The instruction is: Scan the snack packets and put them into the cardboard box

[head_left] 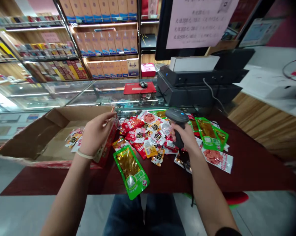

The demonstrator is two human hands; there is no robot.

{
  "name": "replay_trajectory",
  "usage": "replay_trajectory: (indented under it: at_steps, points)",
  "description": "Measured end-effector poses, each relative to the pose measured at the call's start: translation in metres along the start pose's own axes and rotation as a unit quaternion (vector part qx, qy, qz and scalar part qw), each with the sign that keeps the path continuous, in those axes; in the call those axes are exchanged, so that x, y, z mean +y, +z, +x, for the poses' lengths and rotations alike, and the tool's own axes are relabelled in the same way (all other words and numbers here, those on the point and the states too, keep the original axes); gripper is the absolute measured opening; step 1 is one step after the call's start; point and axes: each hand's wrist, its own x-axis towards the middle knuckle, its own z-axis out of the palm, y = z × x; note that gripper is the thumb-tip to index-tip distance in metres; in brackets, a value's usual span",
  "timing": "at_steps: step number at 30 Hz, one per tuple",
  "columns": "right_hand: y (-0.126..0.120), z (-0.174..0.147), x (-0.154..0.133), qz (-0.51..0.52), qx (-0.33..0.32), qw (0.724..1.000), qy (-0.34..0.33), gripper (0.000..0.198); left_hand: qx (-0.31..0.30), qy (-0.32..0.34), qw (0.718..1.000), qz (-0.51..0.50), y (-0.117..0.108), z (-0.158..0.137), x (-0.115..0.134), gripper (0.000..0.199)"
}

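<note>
My right hand (184, 134) is wrapped round the handle of a dark barcode scanner (176, 115), its head raised over a heap of snack packets (157, 136). My left hand (96, 132) is above the right wall of an open cardboard box (64, 160). Its fingers point right, slightly bent and apart, with nothing visible in them. A few small packets (75, 137) lie inside the box. In front of the heap, a green-edged packet (130, 172) lies at the table's near edge. More green packets (208, 132) and a white packet with a meat picture (219, 159) lie right of my right hand.
A dark red table (248, 164) carries the box and packets. Behind it are a glass counter (84, 91), a mouse (143, 84) on a red pad (131, 88), and a black cash-register unit (197, 93) below a monitor (162, 32). Stocked shelves (108, 55) line the back.
</note>
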Motion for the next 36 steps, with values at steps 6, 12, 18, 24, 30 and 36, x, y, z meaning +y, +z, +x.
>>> replay_trajectory:
  at_steps: [6, 12, 18, 24, 30, 36]
  points:
    - [-0.021, 0.005, -0.005, 0.02, 0.05, 0.998, -0.02, 0.03, -0.098, 0.062, 0.991, -0.072, 0.096, 0.007, 0.036, 0.029]
    - [-0.033, 0.007, -0.007, 0.068, 0.08, 0.994, -0.024, 0.029, -0.183, 0.111, 0.975, -0.054, 0.183, 0.012, 0.057, 0.031]
    - [-0.041, 0.009, -0.009, 0.072, 0.095, 0.992, -0.04, 0.031, -0.207, 0.151, 0.966, -0.022, 0.226, 0.03, 0.082, 0.047]
    - [-0.045, 0.011, -0.009, 0.087, 0.098, 0.991, -0.041, 0.032, -0.248, 0.106, 0.961, -0.053, 0.236, 0.044, 0.087, 0.036]
    - [-0.039, 0.01, -0.008, 0.08, 0.089, 0.992, -0.028, 0.032, -0.145, -0.056, 0.941, -0.299, 0.196, 0.036, 0.063, 0.023]
    - [-0.015, 0.007, -0.003, 0.055, 0.056, 0.997, -0.02, 0.034, 0.002, -0.265, 0.786, -0.558, 0.168, 0.019, 0.013, 0.041]
